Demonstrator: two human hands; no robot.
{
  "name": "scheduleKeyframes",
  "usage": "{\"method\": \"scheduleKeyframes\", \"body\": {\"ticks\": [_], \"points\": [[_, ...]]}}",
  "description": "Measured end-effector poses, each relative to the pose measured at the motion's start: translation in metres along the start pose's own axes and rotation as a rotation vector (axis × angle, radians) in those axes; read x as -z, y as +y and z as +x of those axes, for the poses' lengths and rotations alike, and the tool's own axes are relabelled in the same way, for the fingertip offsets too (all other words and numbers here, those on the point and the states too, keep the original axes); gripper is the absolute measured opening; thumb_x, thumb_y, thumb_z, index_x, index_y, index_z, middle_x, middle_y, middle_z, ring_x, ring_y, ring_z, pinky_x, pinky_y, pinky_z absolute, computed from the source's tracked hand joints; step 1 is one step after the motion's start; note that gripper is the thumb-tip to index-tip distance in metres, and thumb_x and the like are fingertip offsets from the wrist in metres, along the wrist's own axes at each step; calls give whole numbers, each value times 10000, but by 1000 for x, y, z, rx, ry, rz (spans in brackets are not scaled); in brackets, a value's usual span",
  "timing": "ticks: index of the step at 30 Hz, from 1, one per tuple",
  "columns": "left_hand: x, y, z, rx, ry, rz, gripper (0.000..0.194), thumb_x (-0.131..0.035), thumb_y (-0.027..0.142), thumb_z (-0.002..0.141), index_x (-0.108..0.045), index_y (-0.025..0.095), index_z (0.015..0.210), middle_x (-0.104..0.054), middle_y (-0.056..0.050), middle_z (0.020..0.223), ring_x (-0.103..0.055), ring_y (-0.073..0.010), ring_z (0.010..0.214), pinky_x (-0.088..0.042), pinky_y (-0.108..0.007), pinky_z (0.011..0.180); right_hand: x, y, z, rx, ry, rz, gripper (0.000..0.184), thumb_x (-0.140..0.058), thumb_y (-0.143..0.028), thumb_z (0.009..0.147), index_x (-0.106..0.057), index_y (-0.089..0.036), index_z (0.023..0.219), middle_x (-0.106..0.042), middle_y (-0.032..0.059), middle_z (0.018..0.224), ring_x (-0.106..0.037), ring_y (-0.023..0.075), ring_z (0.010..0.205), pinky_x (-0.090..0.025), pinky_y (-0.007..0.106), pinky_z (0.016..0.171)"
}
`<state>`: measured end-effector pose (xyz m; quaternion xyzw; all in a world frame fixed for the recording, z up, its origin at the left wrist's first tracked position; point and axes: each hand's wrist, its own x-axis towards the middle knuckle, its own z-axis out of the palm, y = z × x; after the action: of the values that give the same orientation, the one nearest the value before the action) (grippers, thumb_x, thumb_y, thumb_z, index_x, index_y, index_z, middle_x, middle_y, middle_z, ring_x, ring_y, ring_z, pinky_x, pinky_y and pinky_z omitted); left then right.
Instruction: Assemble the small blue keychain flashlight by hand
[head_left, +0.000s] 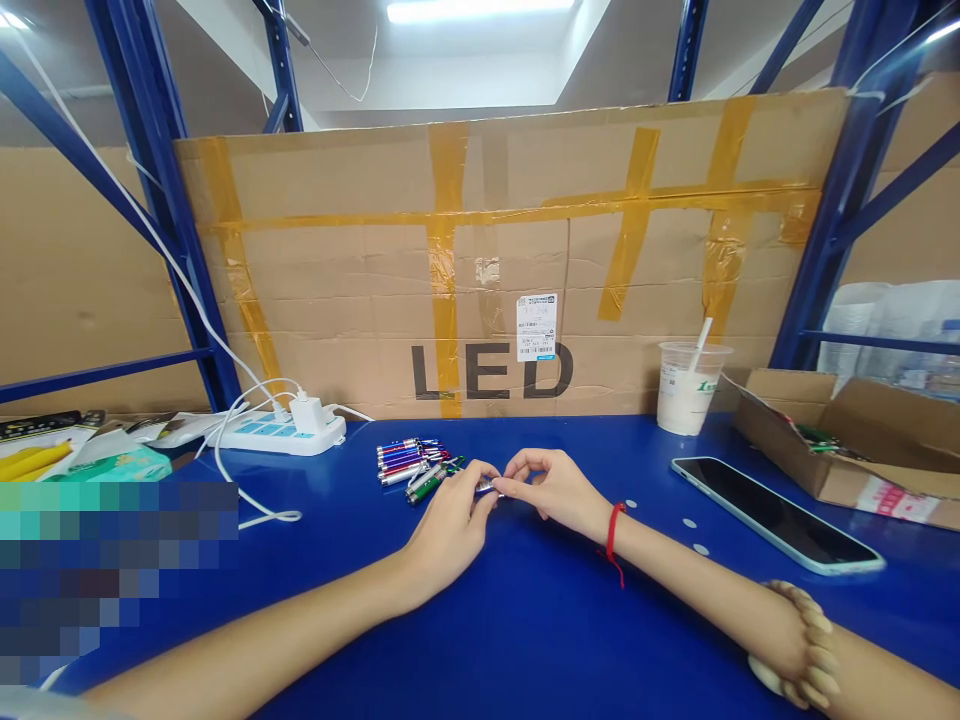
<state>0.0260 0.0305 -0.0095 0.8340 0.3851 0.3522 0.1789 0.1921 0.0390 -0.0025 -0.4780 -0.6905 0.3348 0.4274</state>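
My left hand (450, 525) and my right hand (551, 487) meet over the blue table (525, 620), both pinching one small silver pen-like flashlight (486, 486) between their fingertips. Just left of my left hand lies a pile of several small coloured pen lights (411, 463), blue, red, silver and green. My right wrist wears a red string, and a beaded bracelet sits further up that arm.
A white power strip (281, 432) with a charger and cables lies at the back left. A plastic cup with a straw (688, 385), a smartphone (776, 512) and an open cardboard box (855, 440) stand to the right. A taped cardboard sheet marked LED (495, 260) walls the back.
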Motion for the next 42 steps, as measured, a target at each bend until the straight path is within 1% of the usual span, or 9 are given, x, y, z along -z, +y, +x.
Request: {"method": "scheduleKeyframes", "body": {"ticks": [6,11,18,23,28,32,36,40,42], "points": [[2,3,1,6,-13,-32,134,-371,161,884,-495,184,928,-595,-25,772,-564,-187,771,-412,-304,729,1,3,2,69,8,-14,309,-706,-433,640,-611,-146,705,-580,-13,631,-410,26,336,-288,161,322],[1,1,1,-2,-14,-8,139,-361,177,889,-500,190,900,-584,-15,752,-554,-183,750,-403,-292,711,0,3,1,127,28,-2,312,-707,-439,638,-621,-148,709,-588,-9,649,-394,23,340,-280,168,332],[1,2,2,-9,-19,-54,169,-332,182,894,-495,186,848,-564,-6,724,-549,-165,708,-396,-274,697,2,-1,0,143,44,13,288,-715,-422,628,-639,-152,692,-596,-9,611,-384,30,336,-290,182,340],[2,3,1,3,-19,-75,185,-323,200,894,-468,198,779,-556,-2,726,-532,-166,712,-388,-275,701,2,-1,1,154,8,66,252,-681,-385,671,-673,-146,752,-627,21,731,-398,24,343,-297,197,353],[3,6,0,22,-29,-88,198,-320,214,893,-444,198,739,-534,-2,711,-510,-170,713,-375,-276,693,2,0,1,141,-46,131,271,-679,-378,676,-687,-144,813,-615,18,737,-397,20,351,-279,200,353],[5,10,1,28,-46,-98,221,-332,234,890,-429,194,695,-498,8,669,-489,-162,675,-365,-269,662,2,3,3,170,-69,171,265,-705,-381,650,-691,-151,780,-598,12,756,-403,16,353,-281,203,350],[5,9,1,2,-79,-83,172,-337,236,891,-464,189,784,-531,-2,693,-500,-171,698,-373,-283,675,3,6,4,179,-61,170,282,-721,-406,624,-671,-145,718,-585,0,692,-404,22,354,-289,203,352],[4,6,-1,-42,-116,-49,140,-360,228,882,-485,193,935,-569,-29,796,-512,-187,761,-391,-300,690,3,6,5,146,-43,128,324,-717,-448,610,-632,-141,670,-581,-11,591,-407,37,356,-281,197,355],[3,5,-1,-58,-124,-35,151,-357,210,881,-488,196,956,-573,-32,816,-514,-191,790,-400,-307,710,4,4,5,123,-29,91,340,-716,-466,601,-622,-143,652,-570,-19,548,-405,42,353,-278,196,356]]}}
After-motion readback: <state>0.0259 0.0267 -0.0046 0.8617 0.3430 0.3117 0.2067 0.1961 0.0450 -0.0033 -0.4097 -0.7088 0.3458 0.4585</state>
